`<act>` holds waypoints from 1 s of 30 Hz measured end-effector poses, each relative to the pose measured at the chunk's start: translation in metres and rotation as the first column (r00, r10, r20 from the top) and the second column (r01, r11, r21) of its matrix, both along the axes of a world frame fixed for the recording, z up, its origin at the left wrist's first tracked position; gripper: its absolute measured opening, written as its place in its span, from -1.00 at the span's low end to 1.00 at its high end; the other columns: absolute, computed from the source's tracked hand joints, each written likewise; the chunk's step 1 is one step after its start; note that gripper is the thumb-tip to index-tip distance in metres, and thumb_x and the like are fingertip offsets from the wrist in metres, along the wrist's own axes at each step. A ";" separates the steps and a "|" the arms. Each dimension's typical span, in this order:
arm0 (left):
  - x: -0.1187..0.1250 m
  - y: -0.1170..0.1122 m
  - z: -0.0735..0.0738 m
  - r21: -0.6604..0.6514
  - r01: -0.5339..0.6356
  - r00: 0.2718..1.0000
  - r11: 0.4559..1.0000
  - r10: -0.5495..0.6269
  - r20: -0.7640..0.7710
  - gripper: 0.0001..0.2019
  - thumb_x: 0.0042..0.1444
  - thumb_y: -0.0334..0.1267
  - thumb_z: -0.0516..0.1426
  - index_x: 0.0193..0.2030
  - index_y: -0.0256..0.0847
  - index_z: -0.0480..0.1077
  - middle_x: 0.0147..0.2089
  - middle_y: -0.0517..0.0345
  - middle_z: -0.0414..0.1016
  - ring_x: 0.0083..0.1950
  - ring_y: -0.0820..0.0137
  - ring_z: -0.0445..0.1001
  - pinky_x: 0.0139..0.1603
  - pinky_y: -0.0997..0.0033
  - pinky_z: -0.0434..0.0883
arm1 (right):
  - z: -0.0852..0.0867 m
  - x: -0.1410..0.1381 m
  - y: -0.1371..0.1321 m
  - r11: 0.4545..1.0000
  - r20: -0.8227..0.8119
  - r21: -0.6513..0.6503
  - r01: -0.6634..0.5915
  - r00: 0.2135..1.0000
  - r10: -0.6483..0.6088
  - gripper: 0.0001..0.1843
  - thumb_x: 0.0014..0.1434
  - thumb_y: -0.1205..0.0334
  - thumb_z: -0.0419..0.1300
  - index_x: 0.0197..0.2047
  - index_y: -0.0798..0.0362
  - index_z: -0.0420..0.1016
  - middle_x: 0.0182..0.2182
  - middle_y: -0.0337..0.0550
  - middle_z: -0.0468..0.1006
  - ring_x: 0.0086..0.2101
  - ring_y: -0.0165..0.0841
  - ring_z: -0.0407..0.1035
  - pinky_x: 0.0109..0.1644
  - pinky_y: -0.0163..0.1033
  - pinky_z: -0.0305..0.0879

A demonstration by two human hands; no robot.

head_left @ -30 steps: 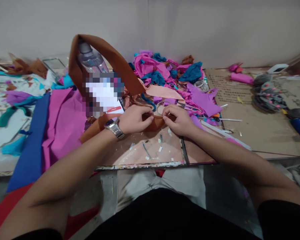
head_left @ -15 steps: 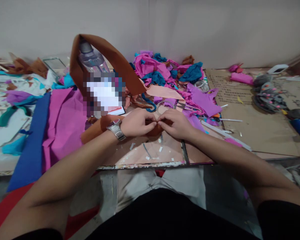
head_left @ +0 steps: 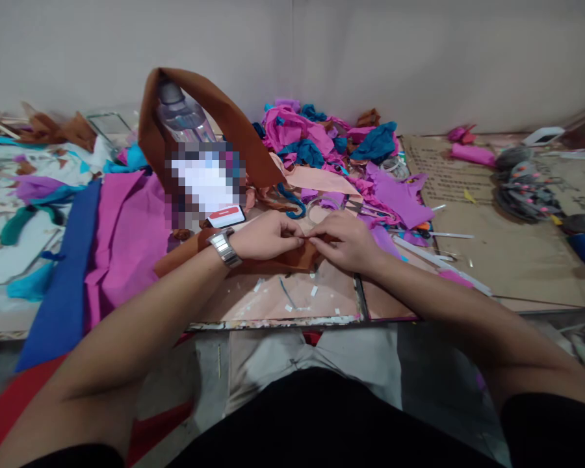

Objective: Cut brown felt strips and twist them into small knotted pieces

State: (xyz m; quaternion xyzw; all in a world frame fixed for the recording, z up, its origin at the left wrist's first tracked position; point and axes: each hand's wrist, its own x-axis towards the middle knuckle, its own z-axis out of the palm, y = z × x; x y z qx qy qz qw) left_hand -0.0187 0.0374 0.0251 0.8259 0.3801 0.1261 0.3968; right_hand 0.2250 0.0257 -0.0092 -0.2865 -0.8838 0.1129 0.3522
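Both hands meet at the middle of the work board, fingertips almost touching. The left hand (head_left: 266, 235), with a metal wristwatch (head_left: 224, 247) on its wrist, and the right hand (head_left: 344, 242) each pinch the same long brown strip of crepe paper (head_left: 292, 259), which lies flat under them and runs left, then loops up over a clear plastic bottle (head_left: 182, 120). A heap of pink, purple and teal paper scraps (head_left: 331, 146) lies farther back, and a wide magenta sheet (head_left: 127, 240) lies to the left.

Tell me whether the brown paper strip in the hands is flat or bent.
Bent: the brown paper strip arches over the bottle and down to both hands.
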 end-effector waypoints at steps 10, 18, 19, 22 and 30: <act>0.003 -0.002 -0.001 0.019 -0.038 0.999 0.999 0.038 0.034 -0.79 0.20 -0.20 0.12 -0.25 -0.24 0.57 -0.38 0.24 0.53 -0.38 0.47 0.37 -0.29 0.46 0.27 | -0.002 0.002 0.001 1.000 0.024 0.021 -0.010 1.000 0.009 -0.85 0.36 0.20 0.23 -0.09 -0.08 0.66 -0.25 -0.13 0.72 -0.19 -0.19 0.54 -0.03 0.00 0.33; -0.003 0.002 0.003 0.204 -0.107 0.989 0.973 0.125 -0.077 -0.67 0.22 -0.24 0.06 -0.10 -0.17 0.66 -0.29 0.18 0.64 -0.30 0.37 0.49 -0.16 0.35 0.33 | 0.000 0.002 0.003 0.994 -0.060 -0.063 0.093 0.993 -0.097 -0.85 0.25 0.30 0.28 -0.16 -0.06 0.68 -0.24 -0.14 0.75 -0.20 -0.18 0.59 -0.04 -0.03 0.40; -0.004 0.002 0.004 0.230 -0.116 0.985 0.966 0.141 -0.094 -0.67 0.22 -0.24 0.05 -0.11 -0.16 0.66 -0.29 0.18 0.65 -0.30 0.36 0.49 -0.15 0.34 0.33 | 0.001 0.002 0.003 0.990 -0.074 -0.103 0.095 0.992 -0.103 -0.85 0.23 0.31 0.29 -0.16 -0.05 0.69 -0.23 -0.15 0.76 -0.20 -0.19 0.60 -0.05 -0.06 0.42; -0.005 0.002 0.005 0.287 -0.110 0.978 0.952 0.155 -0.139 -0.65 0.23 -0.24 0.04 -0.11 -0.14 0.67 -0.27 0.17 0.67 -0.25 0.31 0.53 -0.11 0.30 0.33 | 0.003 0.004 0.004 0.975 -0.078 -0.200 0.099 0.990 -0.117 -0.87 0.22 0.29 0.31 -0.18 -0.02 0.69 -0.24 -0.16 0.76 -0.24 -0.23 0.61 -0.12 -0.13 0.44; 0.001 -0.005 0.004 0.382 0.020 0.983 0.924 0.051 -0.176 -0.66 0.32 -0.07 0.09 -0.07 -0.16 0.65 -0.23 0.07 0.68 -0.26 0.29 0.57 -0.17 0.32 0.33 | 0.004 0.002 0.001 0.963 -0.057 -0.254 0.089 0.993 -0.107 -0.89 0.24 0.27 0.30 -0.22 -0.02 0.70 -0.29 -0.17 0.74 -0.28 -0.26 0.58 -0.18 -0.17 0.43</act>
